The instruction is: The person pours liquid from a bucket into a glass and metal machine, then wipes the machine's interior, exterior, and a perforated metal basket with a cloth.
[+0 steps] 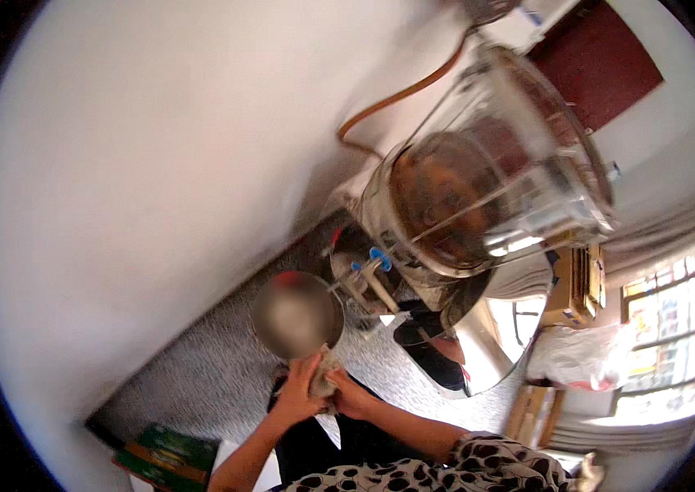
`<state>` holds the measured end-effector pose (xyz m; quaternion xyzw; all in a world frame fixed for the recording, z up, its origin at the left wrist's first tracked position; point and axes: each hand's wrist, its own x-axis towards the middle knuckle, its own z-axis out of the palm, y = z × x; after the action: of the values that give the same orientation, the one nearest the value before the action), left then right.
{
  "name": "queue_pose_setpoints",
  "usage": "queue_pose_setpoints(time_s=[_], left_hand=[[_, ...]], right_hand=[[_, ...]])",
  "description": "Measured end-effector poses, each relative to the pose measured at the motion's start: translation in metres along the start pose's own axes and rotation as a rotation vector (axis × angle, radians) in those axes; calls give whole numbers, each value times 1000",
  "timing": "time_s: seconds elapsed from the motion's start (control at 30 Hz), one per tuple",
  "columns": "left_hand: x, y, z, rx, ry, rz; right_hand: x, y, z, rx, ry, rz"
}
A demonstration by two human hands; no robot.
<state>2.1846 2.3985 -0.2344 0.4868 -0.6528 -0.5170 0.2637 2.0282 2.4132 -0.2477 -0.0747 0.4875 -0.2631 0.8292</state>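
My left hand (300, 395) and my right hand (352, 396) are close together at the lower middle, both closed on a crumpled greyish-beige cloth (326, 379). The cloth lies against the near rim of a round metal pan (337, 332). The pan's inside is blurred, with a red patch at its far edge. Whether my left fingers also grip the rim, I cannot tell. Just right of the pan are blue valve handles (378, 259) on metal pipes.
A large shiny metal vessel (380, 201) with a clear cylindrical top (519, 156) stands at the right. A brown hose (401, 100) runs behind it along the white wall (150, 164). Cardboard boxes (569, 287) and a plastic bag (581, 357) sit by the window. A green box (168, 455) lies lower left.
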Motion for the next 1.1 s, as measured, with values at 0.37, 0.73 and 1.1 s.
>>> queue_pose_setpoints(time_s=[0.37,0.73,1.1], left_hand=[[72,320,-82,216,-303,900],[321,430,-145,680,229,785],[385,410,-133,554,123,726]], right_hand=[[-277,-223,45,-882,271,-1366],[-274,-504,38,-1700,233,-1241],[-25,-513,-52,-2262,163,190]])
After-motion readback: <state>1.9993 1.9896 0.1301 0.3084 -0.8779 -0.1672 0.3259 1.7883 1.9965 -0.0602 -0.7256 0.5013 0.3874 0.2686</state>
